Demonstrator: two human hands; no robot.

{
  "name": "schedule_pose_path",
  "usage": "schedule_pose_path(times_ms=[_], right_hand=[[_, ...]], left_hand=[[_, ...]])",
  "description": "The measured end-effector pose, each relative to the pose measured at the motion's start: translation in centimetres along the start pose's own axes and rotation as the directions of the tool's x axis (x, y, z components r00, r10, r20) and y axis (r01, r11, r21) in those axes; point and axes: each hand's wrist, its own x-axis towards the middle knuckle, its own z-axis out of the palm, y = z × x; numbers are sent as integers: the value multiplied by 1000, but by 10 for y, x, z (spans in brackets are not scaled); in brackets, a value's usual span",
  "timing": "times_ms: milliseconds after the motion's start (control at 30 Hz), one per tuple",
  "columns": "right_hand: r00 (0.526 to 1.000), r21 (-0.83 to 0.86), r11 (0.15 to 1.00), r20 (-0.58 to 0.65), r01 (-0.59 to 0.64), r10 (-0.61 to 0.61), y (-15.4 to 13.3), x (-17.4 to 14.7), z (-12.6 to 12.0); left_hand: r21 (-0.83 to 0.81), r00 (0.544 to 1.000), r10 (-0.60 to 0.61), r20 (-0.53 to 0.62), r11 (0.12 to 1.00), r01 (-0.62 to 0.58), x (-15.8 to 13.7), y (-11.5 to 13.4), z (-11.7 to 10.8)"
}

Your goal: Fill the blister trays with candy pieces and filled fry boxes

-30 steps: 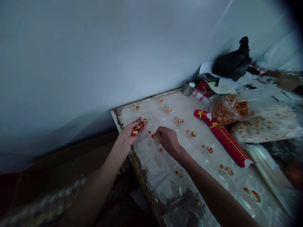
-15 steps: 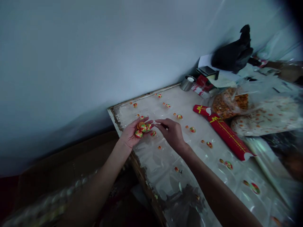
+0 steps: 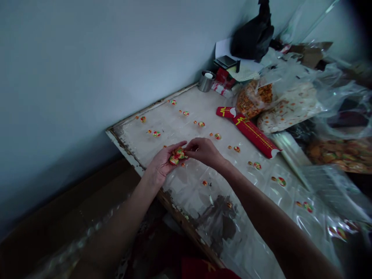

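Observation:
My left hand (image 3: 164,162) is cupped, palm up, around several small round pieces (image 3: 174,159) patterned in red, green and yellow, with an orange-brown one among them. My right hand (image 3: 202,150) meets it from the right, thumb and forefinger pinched at the edge of these pieces. What sits between those fingertips is too small to make out. Both hands are above a white table (image 3: 130,135). Across it, in rows, lie clear plastic bags, with a round patterned piece (image 3: 217,136) and a smaller orange piece (image 3: 211,134) at many spots.
A red card strip with yellow marks (image 3: 252,135) lies right of the rows. Beyond it are a bag of orange bits (image 3: 252,99), a white spotted bag (image 3: 290,108) and stacked clear sleeves (image 3: 334,190). A metal cup (image 3: 206,82) and black bag (image 3: 251,35) stand by the wall.
My right hand has come left to the left palm, its fingertips now at the pieces. The view has turned right, showing more bags on that side.

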Motion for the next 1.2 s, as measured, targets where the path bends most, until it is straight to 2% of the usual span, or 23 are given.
schedule_pose_path(times_ms=[67, 133, 200, 233, 333, 400, 433, 500, 633, 700, 800, 867, 933, 1033, 1100, 1200], right_hand=[[988, 220, 965, -15, -145, 152, 11, -14, -4], [962, 373, 890, 29, -262, 271, 20, -28, -2], [940, 385, 859, 91, -339, 330, 24, -38, 6], [939, 334, 878, 88, -343, 333, 25, -42, 11], [968, 0, 970, -68, -243, 243, 22, -46, 26], [977, -178, 965, -128, -191, 169, 20, -46, 29], [980, -194, 966, -134, -172, 147, 20, -46, 28], [982, -108, 988, -161, -113, 94, 18, -47, 23], [965, 9, 997, -252, 76, -71, 8, -45, 12], [962, 52, 994, -263, 92, -75, 3, -45, 5], [959, 292, 956, -278, 28, 57, 6, -58, -10], [956, 458, 886, -222, -70, 190, 14, -80, -22], [938, 517, 829, -129, -214, 323, 24, -106, -28], [896, 402, 831, -52, -385, 440, 37, -140, -18], [899, 250, 889, -122, -383, 421, 43, -150, -3], [901, 1, 944, -300, -329, 314, 48, -154, 14]], left_hand=[[-4, 999, 17, 29, 1000, -17, -2, -1, -2], [-20, 998, 67, 19, 998, -67, -5, 2, -4], [-36, 994, 106, -8, 994, -107, -7, 6, -5], [-44, 994, 108, -11, 993, -109, -7, 7, -5], [-65, 996, 78, 32, 995, -75, -10, 8, -3], [-66, 997, 66, 47, 996, -63, -11, 6, 0], [-59, 997, 64, 42, 996, -62, -12, 5, 1], [-32, 998, 56, 30, 998, -55, -12, 2, 4], [47, 998, 10, 65, 999, -13, -7, -5, 20], [51, 996, -3, 84, 999, -1, -2, -11, 34], [38, 994, -44, 102, 998, 40, 4, -22, 50], [42, 990, -83, 115, 996, 78, 7, -28, 55], [53, 990, -93, 107, 995, 87, 11, -31, 55], [111, 988, -106, 109, 989, 94, 18, -33, 57], [161, 974, -162, 157, 977, 137, 21, -34, 61], [212, 939, -260, 223, 954, 214, 22, -39, 68]])
